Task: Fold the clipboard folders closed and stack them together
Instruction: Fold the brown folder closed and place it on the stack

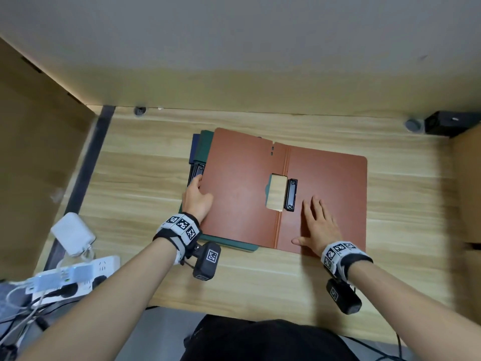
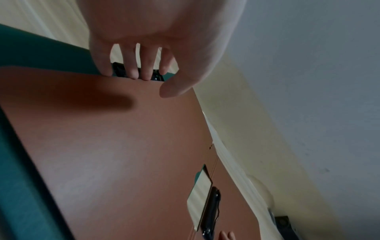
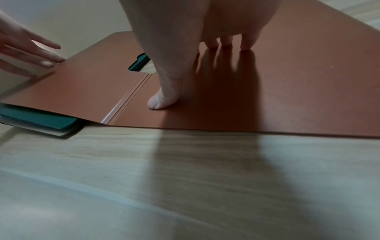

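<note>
A brown clipboard folder [image 1: 239, 183] [image 2: 123, 146] [image 3: 287, 81] lies open on the wooden table [image 1: 145, 178], its black clip [image 1: 291, 195] [image 2: 211, 209] beside the spine. Its left cover rests on a closed green folder [image 1: 205, 147] [image 2: 41, 53] [image 3: 41, 120], which lies on a blue folder [image 1: 194, 149]. My left hand [image 1: 197, 198] [image 2: 144, 73] [image 3: 30, 53] grips the left cover's outer edge, fingers at the edge and thumb on top. My right hand [image 1: 317, 225] [image 3: 185, 48] lies flat on the right cover, fingers spread and pressing it down.
A white adapter [image 1: 73, 237] and a power strip [image 1: 78, 272] with cables sit off the table's left edge. A black box [image 1: 447, 123] stands at the back right corner. A cardboard panel [image 1: 39, 152] borders the left; a wall runs along the back.
</note>
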Motion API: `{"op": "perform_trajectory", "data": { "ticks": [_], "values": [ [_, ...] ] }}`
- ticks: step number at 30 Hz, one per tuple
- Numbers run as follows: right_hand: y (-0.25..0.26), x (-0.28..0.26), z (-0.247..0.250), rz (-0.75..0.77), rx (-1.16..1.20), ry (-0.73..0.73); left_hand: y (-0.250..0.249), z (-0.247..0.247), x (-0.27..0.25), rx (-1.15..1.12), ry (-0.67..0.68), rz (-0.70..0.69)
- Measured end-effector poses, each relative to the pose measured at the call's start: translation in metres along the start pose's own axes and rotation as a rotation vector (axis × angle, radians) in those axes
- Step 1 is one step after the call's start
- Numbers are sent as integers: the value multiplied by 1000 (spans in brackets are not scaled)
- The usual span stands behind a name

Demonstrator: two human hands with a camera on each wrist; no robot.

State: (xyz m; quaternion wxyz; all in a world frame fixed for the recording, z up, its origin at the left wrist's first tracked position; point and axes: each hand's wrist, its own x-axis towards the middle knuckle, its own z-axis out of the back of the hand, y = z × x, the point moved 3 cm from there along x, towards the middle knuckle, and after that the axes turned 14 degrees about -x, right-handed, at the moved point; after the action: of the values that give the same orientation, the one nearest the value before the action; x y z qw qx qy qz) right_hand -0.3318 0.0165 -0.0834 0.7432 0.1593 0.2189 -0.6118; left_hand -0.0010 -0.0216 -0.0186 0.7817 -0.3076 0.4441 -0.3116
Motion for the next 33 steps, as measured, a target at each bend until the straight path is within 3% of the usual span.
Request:
{"op": "perform_trajectory", "data": {
  "ticks": [7, 12, 14, 18, 21, 23, 26, 30, 33],
  "values": [
    [4, 0, 2, -14, 24, -7, -41, 12, -11, -98, -20, -138],
    [-11, -1, 7, 1, 199, 17, -97, -5, -43, -152, 203, -256],
    [-24, -4, 10, -44, 383, 10, -119, -22, -68, -158, 298, -331],
    [-60, -19, 21, -167, 1022, -53, -141, -76, -108, -123, 520, -457],
    [-89, -42, 34, -263, 1232, -120, -130, -125, -120, 46, 718, -540],
    [-107, -53, 36, -314, 1304, -133, -116, -150, -121, 192, 773, -547],
    [-128, -59, 22, -393, 1347, -174, -87, -167, -109, 382, 749, -450],
    [-140, -67, 2, -578, 988, -178, -45, -159, -95, 418, 628, -198],
    [-128, -61, -12, -513, 846, -91, -18, -151, -94, 361, 567, -34]
  ]
}}
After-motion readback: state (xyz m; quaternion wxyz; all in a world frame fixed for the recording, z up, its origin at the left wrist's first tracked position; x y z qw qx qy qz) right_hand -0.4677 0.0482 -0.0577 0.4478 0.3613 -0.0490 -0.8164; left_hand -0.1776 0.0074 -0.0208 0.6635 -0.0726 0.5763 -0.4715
